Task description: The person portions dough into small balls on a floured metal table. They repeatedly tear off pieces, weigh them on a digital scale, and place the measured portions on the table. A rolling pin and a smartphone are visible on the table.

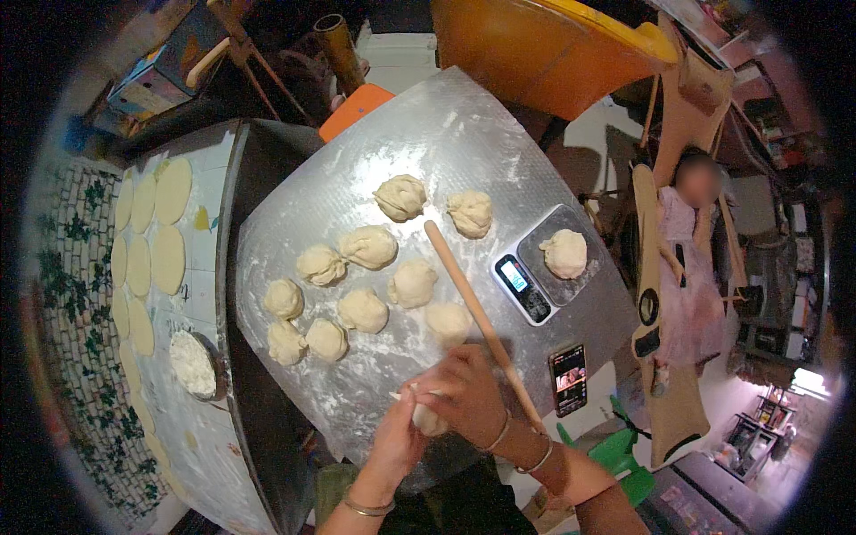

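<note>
Between my left hand (396,424) and my right hand (468,394) is a piece of dough (429,421), partly hidden by the fingers. Just beyond my right hand lies a dough ball (448,322) on the floured metal table (455,127). Several more gathered dough balls (368,246) are spread over the table's left and middle. A wooden rolling pin (478,311) lies slantwise to the right of them. On a digital kitchen scale (523,287), whose display is lit, sits another dough ball (565,254).
At the left, a tiled counter (204,267) bears several flat dough rounds (169,259) and a bowl of flour (194,364). A lit phone (568,380) lies near the table's right edge. Beyond that a person (689,267) reclines on a wooden chair (679,408). An orange plastic chair (535,50) stands behind.
</note>
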### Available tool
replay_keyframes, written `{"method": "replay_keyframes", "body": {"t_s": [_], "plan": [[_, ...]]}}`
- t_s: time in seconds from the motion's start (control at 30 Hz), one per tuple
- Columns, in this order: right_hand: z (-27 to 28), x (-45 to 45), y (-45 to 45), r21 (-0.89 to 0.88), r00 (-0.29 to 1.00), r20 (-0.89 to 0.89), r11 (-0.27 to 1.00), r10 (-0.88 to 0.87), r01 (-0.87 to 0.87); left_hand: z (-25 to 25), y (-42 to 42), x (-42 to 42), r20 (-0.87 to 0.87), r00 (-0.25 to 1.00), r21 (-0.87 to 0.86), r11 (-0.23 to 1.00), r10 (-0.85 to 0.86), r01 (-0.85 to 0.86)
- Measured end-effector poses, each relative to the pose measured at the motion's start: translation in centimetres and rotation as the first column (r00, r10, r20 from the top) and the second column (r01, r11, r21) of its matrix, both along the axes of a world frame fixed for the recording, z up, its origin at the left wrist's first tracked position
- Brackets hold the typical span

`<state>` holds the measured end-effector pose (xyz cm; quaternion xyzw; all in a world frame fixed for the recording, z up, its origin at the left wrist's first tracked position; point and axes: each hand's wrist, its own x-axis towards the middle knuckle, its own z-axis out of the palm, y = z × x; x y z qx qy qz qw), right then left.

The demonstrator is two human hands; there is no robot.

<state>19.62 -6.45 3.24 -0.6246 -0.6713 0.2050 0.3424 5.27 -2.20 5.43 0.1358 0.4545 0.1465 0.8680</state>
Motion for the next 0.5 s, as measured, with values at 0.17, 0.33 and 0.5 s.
{"method": "replay_keyframes", "body": {"t_s": [0.17,0.33,0.5], "plan": [[2.2,1.3,0.1,-0.149,0.992,-0.059,0.984,-0.109,0.100,-1.9,0.6,1.4,-0.152,0.987,0.050,0.998,0.057,-0.050],[2.7,6.5,-1.5,-0.385,0.647,-0.520,0.829,-0.557,0.405,-2.9,8.8,6.8,-0.588,0.807,0.603,0.639,-0.048,0.477],[-1.2,16.4,-1.8,-0.119,0.725,0.311,0.732,-0.614,0.671,-7.2,21.5,19.6,-0.562,0.789,0.776,-0.171,0.248,0.607]]}}
